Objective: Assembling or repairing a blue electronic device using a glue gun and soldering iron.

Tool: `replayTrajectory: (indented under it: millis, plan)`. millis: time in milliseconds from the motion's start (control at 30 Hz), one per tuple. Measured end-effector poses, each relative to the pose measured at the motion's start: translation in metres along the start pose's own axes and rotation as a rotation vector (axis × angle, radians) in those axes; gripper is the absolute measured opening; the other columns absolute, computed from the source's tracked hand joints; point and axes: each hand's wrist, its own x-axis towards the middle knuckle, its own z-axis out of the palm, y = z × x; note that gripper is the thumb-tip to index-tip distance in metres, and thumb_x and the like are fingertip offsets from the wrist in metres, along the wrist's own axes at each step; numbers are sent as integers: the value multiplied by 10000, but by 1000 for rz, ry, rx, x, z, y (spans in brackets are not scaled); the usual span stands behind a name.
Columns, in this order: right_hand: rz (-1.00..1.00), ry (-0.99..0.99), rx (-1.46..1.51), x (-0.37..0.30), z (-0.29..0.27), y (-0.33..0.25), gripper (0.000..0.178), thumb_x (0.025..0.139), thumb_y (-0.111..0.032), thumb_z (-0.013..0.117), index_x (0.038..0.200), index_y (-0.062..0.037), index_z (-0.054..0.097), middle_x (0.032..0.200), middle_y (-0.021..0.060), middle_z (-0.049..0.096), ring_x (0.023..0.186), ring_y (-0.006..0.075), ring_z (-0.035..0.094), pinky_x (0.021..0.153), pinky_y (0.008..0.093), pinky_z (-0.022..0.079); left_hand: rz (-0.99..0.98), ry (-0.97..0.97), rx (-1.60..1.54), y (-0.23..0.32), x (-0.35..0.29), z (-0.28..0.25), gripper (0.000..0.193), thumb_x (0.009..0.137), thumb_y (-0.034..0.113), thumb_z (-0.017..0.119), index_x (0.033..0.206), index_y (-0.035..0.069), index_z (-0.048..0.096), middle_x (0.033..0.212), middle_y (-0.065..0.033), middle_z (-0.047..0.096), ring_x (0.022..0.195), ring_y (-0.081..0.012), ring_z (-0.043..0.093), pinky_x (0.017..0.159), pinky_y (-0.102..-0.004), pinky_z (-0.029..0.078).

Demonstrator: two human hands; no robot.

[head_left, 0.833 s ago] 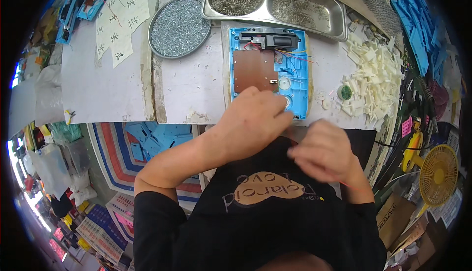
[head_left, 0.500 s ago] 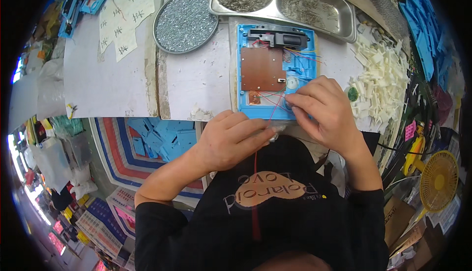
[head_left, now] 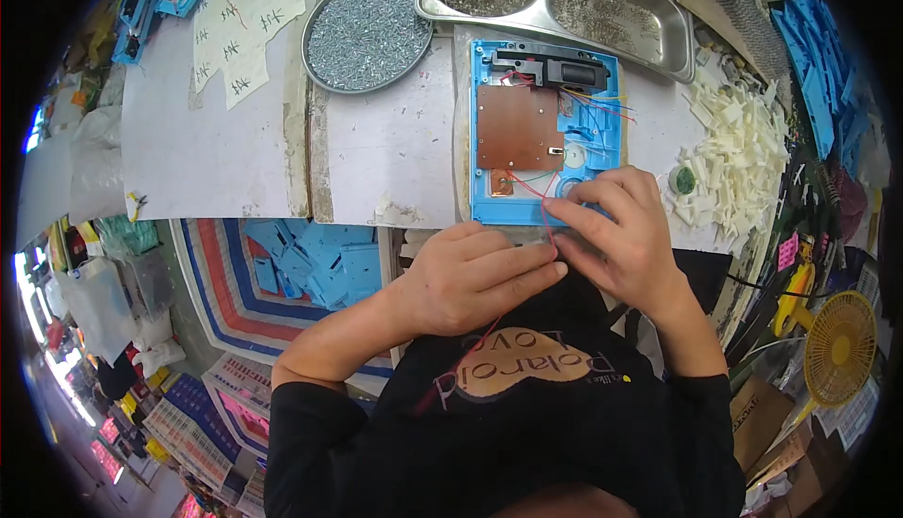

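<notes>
A worn, white-topped table [head_left: 376, 156] spans the upper centre, with greyish floor [head_left: 191, 316] at left, bright white lights [head_left: 79, 403] at lower left, and a round yellow fan [head_left: 840, 349] at lower right.

Left of the case [head_left: 508, 210], the table [head_left: 390, 156] gives passage at its front edge; bowl [head_left: 308, 55] and tray [head_left: 545, 12] obstruct the far, white pieces [head_left: 738, 156] the right.

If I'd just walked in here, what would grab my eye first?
Probably the bright blue casing with a brown board inside, on the white table just right of the upper middle. Just below it, the left hand and right hand come close together, a thin red wire at their fingertips. The heap of cream-white pieces right of the casing and the yellow fan lower right also stand out.
</notes>
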Motion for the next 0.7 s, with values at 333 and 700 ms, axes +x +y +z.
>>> replayTrajectory:
  millis: [333,700]
  plan:
    - [9,139,59,-13,16,4,484,729,-93,805,1188,-116,655,1009,22,660,931,267,586,839,421,423,47,-36,-33,6,14,5,417,694,58,792,1109,86,757,1099,-43,721,708,-147,622,600,-293,481]
    - [29,150,68,-26,19,5,529,712,-109,812,1223,-133,678,1077,21,675,981,269,574,859,446,429,-98,-33,-15,5,15,-3,432,701,-88,748,1111,47,731,1034,-115,727,753,-235,687,620,-331,533]
